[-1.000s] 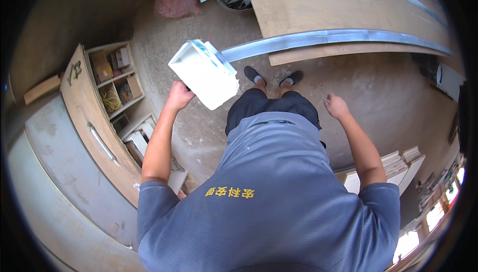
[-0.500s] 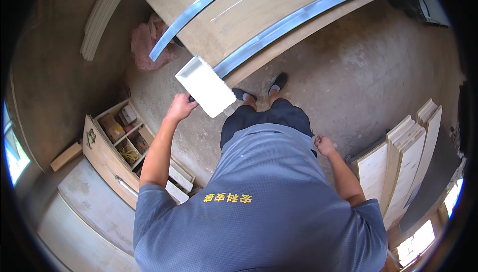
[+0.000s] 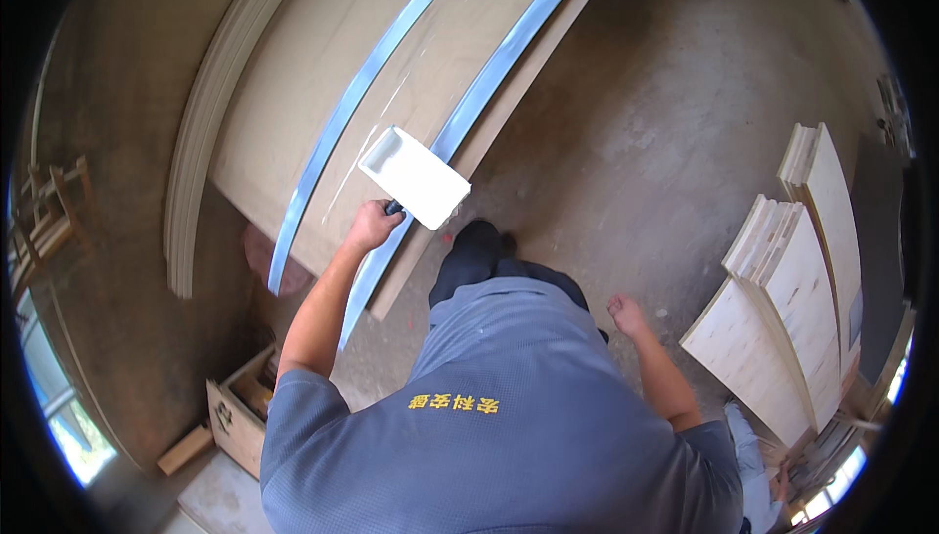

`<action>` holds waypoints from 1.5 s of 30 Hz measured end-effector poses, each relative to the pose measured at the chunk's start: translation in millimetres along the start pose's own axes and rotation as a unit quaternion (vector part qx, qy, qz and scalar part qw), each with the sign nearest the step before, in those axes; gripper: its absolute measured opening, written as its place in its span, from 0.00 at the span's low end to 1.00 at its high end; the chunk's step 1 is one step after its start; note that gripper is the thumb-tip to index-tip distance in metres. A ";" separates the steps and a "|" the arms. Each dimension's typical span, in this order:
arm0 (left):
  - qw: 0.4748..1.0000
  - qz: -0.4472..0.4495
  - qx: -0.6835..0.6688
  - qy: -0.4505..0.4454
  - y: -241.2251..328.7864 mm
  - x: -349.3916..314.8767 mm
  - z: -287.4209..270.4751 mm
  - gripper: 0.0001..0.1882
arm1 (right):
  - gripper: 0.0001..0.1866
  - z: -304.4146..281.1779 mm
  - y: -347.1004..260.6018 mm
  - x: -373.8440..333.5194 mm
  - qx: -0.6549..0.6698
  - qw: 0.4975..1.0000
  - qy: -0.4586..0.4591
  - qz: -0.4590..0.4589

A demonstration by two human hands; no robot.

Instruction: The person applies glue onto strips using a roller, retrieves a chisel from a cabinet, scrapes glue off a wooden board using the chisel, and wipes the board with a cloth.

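Note:
My left hand (image 3: 372, 226) is closed round the dark handle of a white box-shaped tray (image 3: 419, 180). That tray is held over the edge of a large brown board (image 3: 303, 113) on the left. Two long blue-grey strips (image 3: 364, 84) run along the board, with a thin white line between them. My right hand (image 3: 627, 315) hangs by my right side, its fingers curled, with nothing visible in them.
Pale boards (image 3: 773, 309) stand in stacks on the right, and a light-clothed person (image 3: 753, 466) is partly visible below them. Long mouldings (image 3: 210, 104) lie beyond the brown board. At lower left is an open wooden box (image 3: 240, 402). Concrete floor (image 3: 665, 133) stretches ahead.
I have turned and stepped forward along the brown board, which now reaches nearer my left side. The tray stays in my left hand. The wooden box has slipped toward the lower edge of view.

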State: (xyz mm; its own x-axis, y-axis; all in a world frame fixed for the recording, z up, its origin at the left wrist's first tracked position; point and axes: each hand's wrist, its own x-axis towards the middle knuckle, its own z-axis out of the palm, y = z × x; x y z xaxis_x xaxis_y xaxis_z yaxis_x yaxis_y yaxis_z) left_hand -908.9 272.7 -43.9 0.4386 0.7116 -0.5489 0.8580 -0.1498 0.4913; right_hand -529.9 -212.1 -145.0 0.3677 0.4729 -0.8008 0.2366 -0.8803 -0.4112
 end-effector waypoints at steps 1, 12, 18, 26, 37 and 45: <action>1.000 -0.004 0.001 -0.006 15.2 17.8 -3.7 0.19 | 0.13 -3.3 1.6 5.5 0.008 1.000 0.011 -0.002; 0.998 0.030 0.039 -0.049 211.5 221.6 -28.7 0.21 | 0.10 -122.9 -4.3 72.5 0.113 0.988 0.075 0.074; 0.995 0.072 0.058 -0.035 327.7 337.1 -30.2 0.20 | 0.09 -221.8 -87.1 79.5 0.205 0.965 0.133 0.096; 0.997 0.039 -0.012 -0.070 467.1 500.5 -35.2 0.18 | 0.14 -226.8 29.7 220.7 0.096 0.985 0.106 0.094; 0.989 0.006 -0.129 -0.065 676.8 710.9 -31.2 0.17 | 0.10 -545.7 -103.1 318.5 0.298 0.933 0.122 0.159; 0.984 0.035 -0.159 -0.067 841.0 870.5 -33.7 0.17 | 0.06 -717.5 -130.7 395.7 0.386 0.882 0.163 0.216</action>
State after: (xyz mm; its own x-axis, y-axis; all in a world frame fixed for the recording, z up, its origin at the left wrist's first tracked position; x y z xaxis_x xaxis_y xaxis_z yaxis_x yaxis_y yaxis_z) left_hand 185.5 789.3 -85.6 0.5438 0.6073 -0.5792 0.7064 0.0414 0.7066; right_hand 230.0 117.5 -95.5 0.5419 -0.0381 -0.8396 -0.6256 -0.6853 -0.3727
